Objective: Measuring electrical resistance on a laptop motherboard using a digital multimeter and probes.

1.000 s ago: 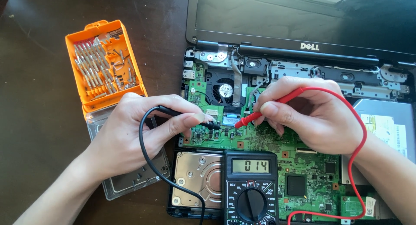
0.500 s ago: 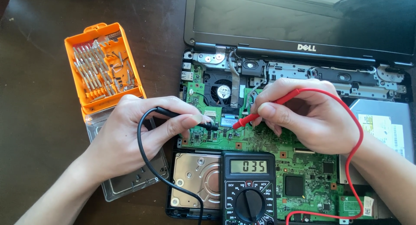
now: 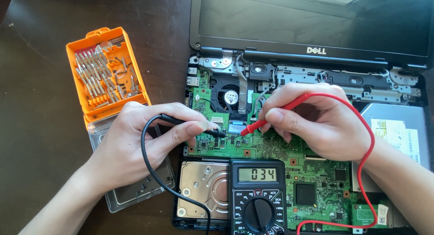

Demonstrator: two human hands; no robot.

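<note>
Two hands are seen over one opened laptop (image 3: pixel 312 49). The left hand (image 3: pixel 135 144) is closed around one black probe (image 3: pixel 190 124), pinched between thumb and forefinger. The right hand (image 3: pixel 316 122) is closed around one red probe (image 3: pixel 271 115), held like a pen. The two hands are kept apart; the two probe tips are set close together on the green circuit board (image 3: pixel 271 149), just below one round fan (image 3: pixel 230 97).

One black multimeter (image 3: pixel 257 199) is laid over the board's near edge, with one grey display and one rotary dial. One black lead (image 3: pixel 149 171) and one red lead (image 3: pixel 366 140) are run from it to the probes.

One silver hard drive (image 3: pixel 203 189) is seated left of the meter. One silver optical drive (image 3: pixel 398 131) is seated at right, a pale rectangular label stuck on top. One small white label is noted on the fan hub.

One orange bit case (image 3: pixel 106 72), rectangular, filled with many metal bits, is placed left of the laptop on the dark table (image 3: pixel 36 126); its one clear lid (image 3: pixel 135 189) lies partly under the left hand.
</note>
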